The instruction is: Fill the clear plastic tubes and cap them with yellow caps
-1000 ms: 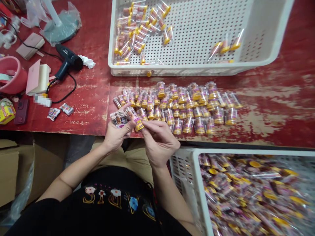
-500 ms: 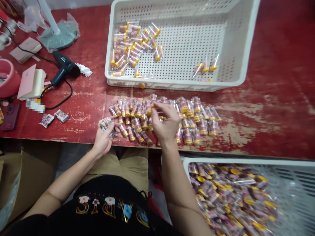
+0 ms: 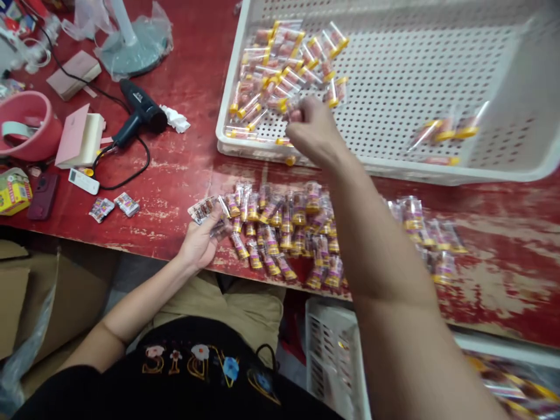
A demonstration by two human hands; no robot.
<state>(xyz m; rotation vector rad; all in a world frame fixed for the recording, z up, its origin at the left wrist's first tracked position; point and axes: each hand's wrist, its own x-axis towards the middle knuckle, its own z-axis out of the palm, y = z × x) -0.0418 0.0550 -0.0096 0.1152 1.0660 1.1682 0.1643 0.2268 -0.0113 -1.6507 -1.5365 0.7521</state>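
Observation:
My left hand (image 3: 199, 242) is closed on a small stack of printed labels (image 3: 202, 210), low over the table's front edge. A clear glossy piece shows by its fingers, too blurred to name. My right hand (image 3: 312, 125) reaches into the white perforated basket (image 3: 371, 166), its fingers curled down at the near side of a pile of clear tubes with yellow caps (image 3: 286, 81). What its fingertips hold is hidden. Between my arms, rows of wrapped tubes with yellow ends and purple print (image 3: 284, 227) lie on the red table, partly covered by my right forearm.
At left are a hair dryer (image 3: 140, 114) with a trailing cord, an open pink box (image 3: 79, 137), a pink tub (image 3: 28, 125), a phone (image 3: 42, 197) and two label stacks (image 3: 114, 207). A cardboard box (image 3: 65, 303) stands below. Another basket (image 3: 332, 350) sits below the table.
My right hand has moved from the wrapped tubes on the table up and forward into the white basket. My left hand still holds the labels. The view has shifted too.

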